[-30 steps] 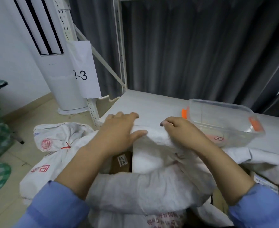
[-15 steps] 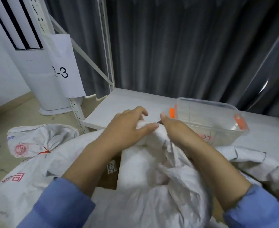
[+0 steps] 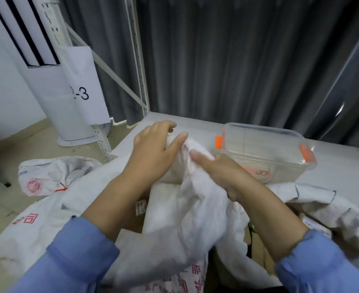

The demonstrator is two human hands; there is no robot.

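Note:
A big white woven sack (image 3: 182, 225) with red printed characters lies bunched in front of me, its top edge gathered up at the front of a white table (image 3: 333, 178). My left hand (image 3: 153, 153) cups the gathered top from the left, thumb and fingers curled round the fabric. My right hand (image 3: 218, 168) grips the same bunch from the right, index finger stretched along it. Both blue sleeves show at the bottom. A brown cardboard box (image 3: 139, 210) with a small label peeks out under the sack.
A clear plastic container (image 3: 265, 151) with orange clips stands on the table just right of my hands. A second tied white sack (image 3: 47, 174) lies on the floor at left. Behind are a white shelf post (image 3: 138, 66), a paper sign (image 3: 85, 87) marked "-3", a tower fan and grey curtains.
My hands have come together, gathering the sack's flat top edge into a bunch between them. The view has shifted right and closer to the table.

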